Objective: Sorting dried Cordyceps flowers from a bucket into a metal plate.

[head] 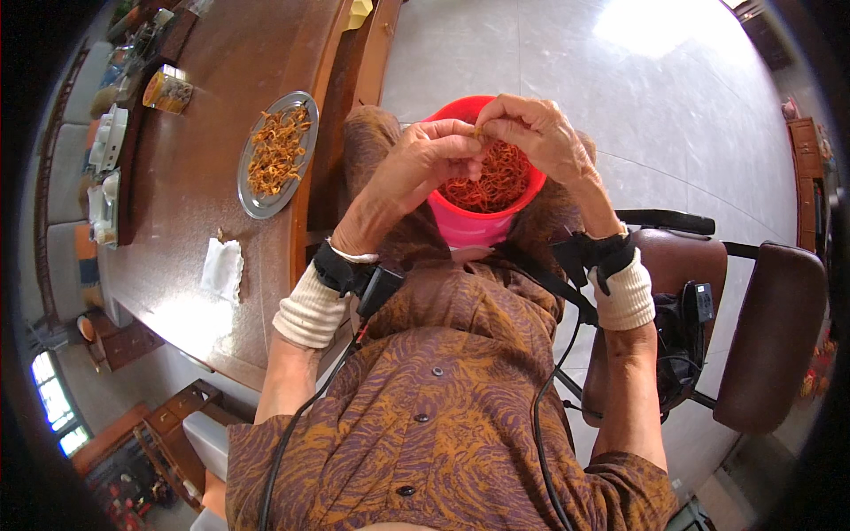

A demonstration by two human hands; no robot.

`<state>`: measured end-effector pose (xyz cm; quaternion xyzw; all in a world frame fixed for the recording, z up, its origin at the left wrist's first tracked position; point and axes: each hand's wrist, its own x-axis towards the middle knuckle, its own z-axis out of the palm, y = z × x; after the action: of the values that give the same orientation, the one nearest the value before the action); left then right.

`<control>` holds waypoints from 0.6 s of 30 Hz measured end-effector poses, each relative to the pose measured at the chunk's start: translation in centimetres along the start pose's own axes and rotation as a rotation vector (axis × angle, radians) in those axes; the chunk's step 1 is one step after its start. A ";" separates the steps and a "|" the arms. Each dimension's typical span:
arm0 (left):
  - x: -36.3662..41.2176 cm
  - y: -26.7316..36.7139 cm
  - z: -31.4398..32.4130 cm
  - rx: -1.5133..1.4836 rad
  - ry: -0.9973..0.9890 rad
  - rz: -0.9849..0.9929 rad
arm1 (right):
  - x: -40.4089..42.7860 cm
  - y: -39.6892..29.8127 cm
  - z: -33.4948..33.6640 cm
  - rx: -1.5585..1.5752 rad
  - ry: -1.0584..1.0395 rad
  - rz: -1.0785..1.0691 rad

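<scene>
A red and pink plastic bucket stands between my knees, holding a heap of thin, reddish-orange dried strands. Over its opening, my left hand and my right hand meet at the fingertips. Between them they pinch a small yellowish-brown piece, mostly covered by the fingers. To the left, an oval metal plate on the wooden table carries a pile of curled, orange-brown dried pieces. Both wrists have cream knitted cuffs and black straps.
On the brown wooden table are a clear jar with a yellow lid, a white crumpled packet and a tray with white cups. A brown padded chair with a black device on it stands at my right. Cables run along both arms.
</scene>
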<state>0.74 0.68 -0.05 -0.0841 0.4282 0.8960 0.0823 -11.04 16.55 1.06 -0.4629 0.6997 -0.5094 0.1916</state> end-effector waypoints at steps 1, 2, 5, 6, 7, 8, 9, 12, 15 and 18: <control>0.0 -0.1 0.1 -0.005 -0.001 0.019 | -0.2 -0.2 0.4 0.024 0.056 -0.008; -0.1 -0.2 0.1 -0.004 0.001 0.017 | -0.3 -0.3 0.8 0.048 0.113 -0.016; -0.1 -0.5 0.3 0.052 0.085 0.026 | -0.8 -0.1 1.5 0.085 0.162 0.077; -0.2 -0.6 0.6 0.156 0.142 0.063 | -1.0 0.0 1.7 0.086 0.163 0.077; -0.2 -0.7 0.8 0.260 0.199 0.100 | -1.1 0.1 1.9 0.061 0.194 0.078; -0.2 -0.8 1.1 0.261 0.198 0.099 | -1.2 0.2 2.0 0.036 0.224 0.079; -0.3 -0.8 1.3 0.339 0.222 0.158 | -1.2 0.1 2.0 0.037 0.224 0.078; -0.3 -0.6 1.4 0.411 0.236 0.186 | -1.3 -0.2 1.4 -0.009 0.207 0.098; -0.5 0.1 1.2 0.298 0.170 0.107 | -1.2 -0.6 0.7 -0.005 0.118 0.048; -0.3 0.2 0.9 0.133 0.075 0.065 | -1.0 -1.0 0.6 -0.001 0.127 0.010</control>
<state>0.89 1.21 0.75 -0.0977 0.4921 0.8640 0.0424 -9.66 16.96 1.46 -0.4264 0.7130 -0.5363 0.1490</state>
